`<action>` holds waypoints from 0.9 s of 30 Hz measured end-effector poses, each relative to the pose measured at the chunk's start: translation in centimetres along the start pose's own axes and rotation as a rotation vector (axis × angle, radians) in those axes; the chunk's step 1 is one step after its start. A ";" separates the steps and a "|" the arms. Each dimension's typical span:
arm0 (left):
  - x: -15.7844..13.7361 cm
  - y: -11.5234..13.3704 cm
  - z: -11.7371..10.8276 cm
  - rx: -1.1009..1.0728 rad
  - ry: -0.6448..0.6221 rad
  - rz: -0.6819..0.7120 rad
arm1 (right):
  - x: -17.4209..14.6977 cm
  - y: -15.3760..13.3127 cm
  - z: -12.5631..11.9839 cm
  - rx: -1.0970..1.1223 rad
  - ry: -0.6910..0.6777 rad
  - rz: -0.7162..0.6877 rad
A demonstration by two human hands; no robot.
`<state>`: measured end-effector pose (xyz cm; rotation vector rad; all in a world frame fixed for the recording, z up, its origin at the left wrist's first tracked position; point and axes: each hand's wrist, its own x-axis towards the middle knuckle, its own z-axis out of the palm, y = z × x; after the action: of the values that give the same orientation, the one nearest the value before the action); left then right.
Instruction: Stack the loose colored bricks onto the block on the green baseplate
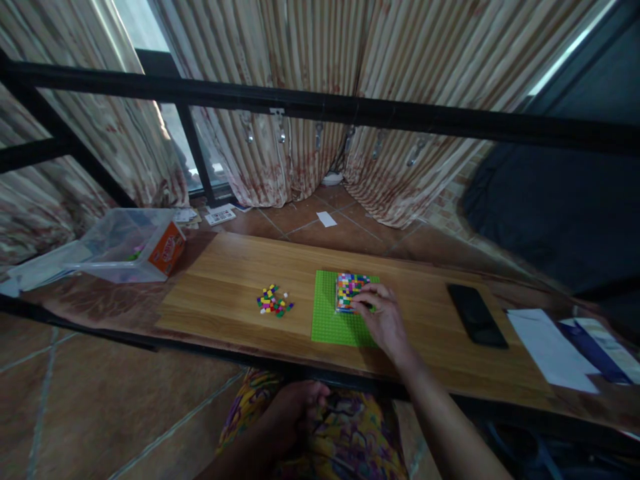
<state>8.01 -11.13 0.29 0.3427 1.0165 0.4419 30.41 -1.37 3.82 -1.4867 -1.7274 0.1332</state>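
Note:
A green studded baseplate [325, 327] lies on the wooden board, bearing a compact block of multicoloured toy bricks [349, 285]. My right hand [383, 317] reaches over the right part of this block, thumb and fingers pinched together at its near side. Whatever may be between those fingertips is too small to make out. To the left of the baseplate, small loose bricks [274, 303] in many colours are scattered in a pile. My left hand [305, 400] rests on my lap below the table edge, its fingers curled in, and no object shows in it.
A black phone [477, 315] lies at the board's right, beside white paper [550, 348]. A clear plastic box [125, 267] with an orange label stands at the left. Behind the wooden board [230, 267] runs a dark metal rail [320, 110] with hooks, before striped curtains.

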 end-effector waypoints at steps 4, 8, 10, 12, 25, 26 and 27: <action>0.5 -0.1 -0.3 0.050 -0.002 -0.014 | -0.3 0.1 0.2 -0.021 0.005 -0.051; 0.7 -0.3 -0.3 0.087 0.013 -0.050 | -0.8 0.3 0.7 -0.053 0.027 -0.087; 0.5 -0.2 -0.1 0.080 0.006 -0.068 | -0.9 0.5 0.9 -0.058 0.030 -0.097; 0.3 0.1 0.2 0.049 -0.011 -0.068 | -0.8 0.6 1.0 -0.062 0.030 -0.104; -1.7 5.4 1.1 -0.541 -0.238 0.142 | -5.9 -8.1 -1.5 0.047 -0.109 -0.072; -1.7 5.4 1.1 -0.548 -0.257 0.150 | -6.6 -9.2 -1.5 0.072 -0.196 -0.111; -1.7 5.3 1.0 -0.547 -0.274 0.157 | -7.3 -10.1 -1.3 0.088 -0.244 -0.131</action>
<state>7.13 -7.51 4.48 -0.0118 0.5719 0.7701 23.10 -11.13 6.71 -1.3327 -1.9810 0.3286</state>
